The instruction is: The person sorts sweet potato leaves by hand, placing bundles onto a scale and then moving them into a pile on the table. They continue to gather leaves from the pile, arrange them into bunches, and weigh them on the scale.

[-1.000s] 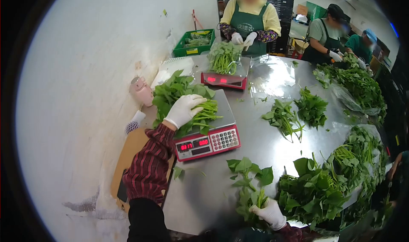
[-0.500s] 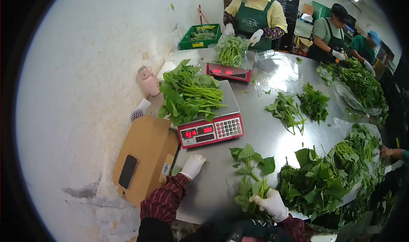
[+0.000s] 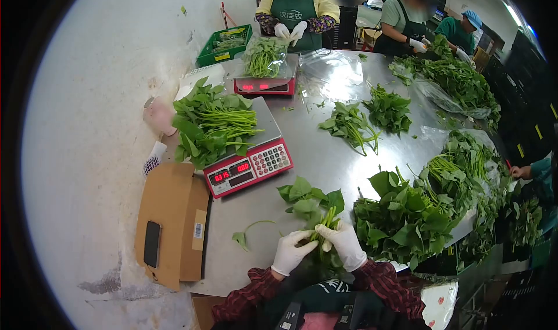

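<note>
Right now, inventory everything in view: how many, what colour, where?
Held greens: one bunch, green, at hands
Scales: two, red, table's left
Bunches on scales: two, green, far one bagged
Loose bunches: two, green, mid-table
Leafy piles: several, green, table's right
Loose sprig: one, green, left of hands
Cardboard box: one, brown, by left wall
Phone: one, black, on cardboard box
Bottle: one, pink, by wall
Crate: one, green, far left
Table: one, silvery, centre
Co-workers: three, varied tops, far side
Other sleeve: one, teal, right edge
Left hand: one, white-gloved, at held greens
Right hand: one, white-gloved, on held greens
</note>
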